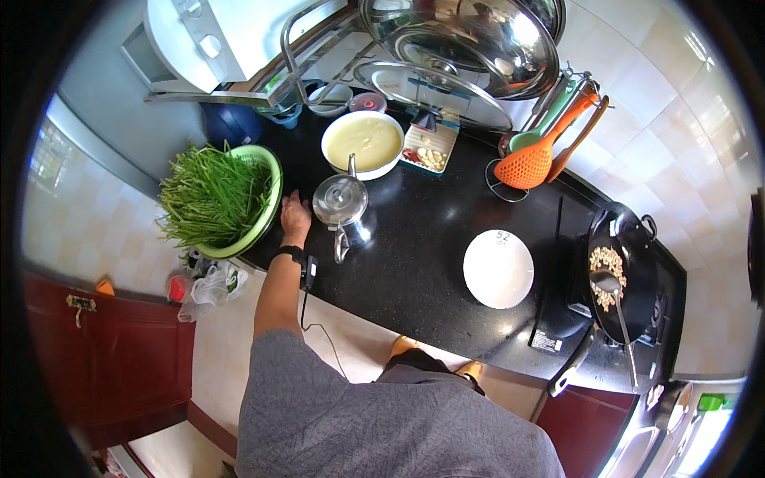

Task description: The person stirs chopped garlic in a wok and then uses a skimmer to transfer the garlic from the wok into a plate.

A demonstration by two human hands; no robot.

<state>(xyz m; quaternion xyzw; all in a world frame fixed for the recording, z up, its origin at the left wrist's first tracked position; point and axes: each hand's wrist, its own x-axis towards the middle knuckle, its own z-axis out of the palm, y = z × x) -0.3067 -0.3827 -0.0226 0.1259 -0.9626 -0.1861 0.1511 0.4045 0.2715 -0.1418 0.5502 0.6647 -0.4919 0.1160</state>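
Observation:
My left hand [296, 216], with a dark band at the wrist, is beside the right rim of a light-green colander [272, 203]. Its fingers are partly hidden, so I cannot tell whether they grip the rim. Long green vegetable stalks [215, 197], like garlic chives, are heaped in the colander. Just right of the hand stands a stainless steel oil pot [342, 200] with a lid, spout and handle. Behind it, a white basin [363, 143] holds pale yellow batter-like liquid. My right hand is out of view.
A white bowl [498, 269] sits on the black countertop [412, 263]. At right, a black wok [636, 299] on a cooktop holds chopped pieces and a metal ladle [621, 322]. A tray [425, 152] has sliced garlic and red pieces. An orange skimmer [526, 161] leans in a utensil stand.

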